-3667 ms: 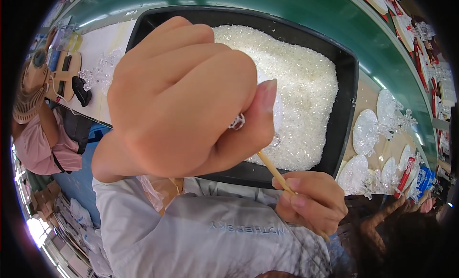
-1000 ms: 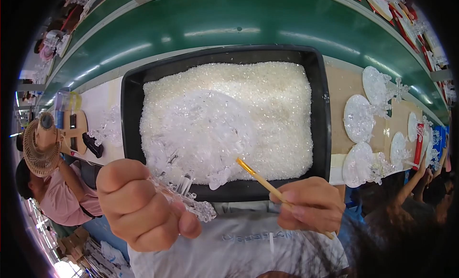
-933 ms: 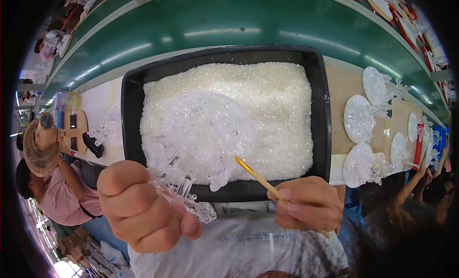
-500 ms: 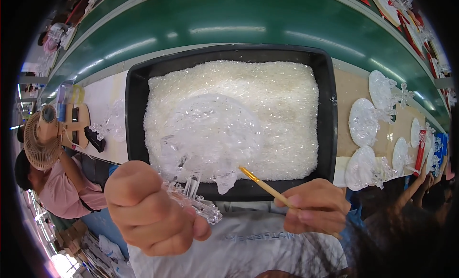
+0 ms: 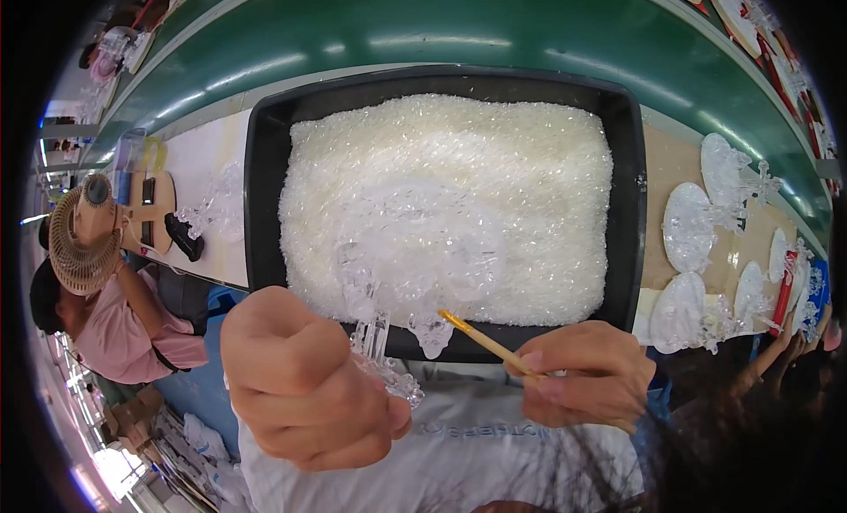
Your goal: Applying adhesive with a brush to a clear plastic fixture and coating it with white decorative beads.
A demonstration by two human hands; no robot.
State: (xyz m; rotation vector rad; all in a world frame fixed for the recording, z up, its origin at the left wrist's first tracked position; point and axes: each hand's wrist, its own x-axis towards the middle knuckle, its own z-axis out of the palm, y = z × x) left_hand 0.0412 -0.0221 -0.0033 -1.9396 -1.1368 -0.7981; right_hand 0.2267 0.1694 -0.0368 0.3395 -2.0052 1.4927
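Observation:
My left hand is closed around the knobbly handle end of a clear plastic ornament. Its wide oval disc is held over a bed of whitish, glittering granules and is hard to tell apart from them. A pointed clear tip juts from the disc's near edge. Between the fingers and thumb of my right hand is a slim paintbrush with a wooden handle. Its yellowish head meets the ornament beside the pointed tip, though actual contact cannot be made out.
A black tray contains the granules. Several clear oval ornaments lie on the right of the bench, near a red object. At left are a fan, a black object and a person in pink. A green surface runs behind.
The view has shifted, carrying the tray and both hands rightward in the picture. The ornament is tilted slightly differently, and the brush head is closer to its pointed tip. Both grips are unchanged.

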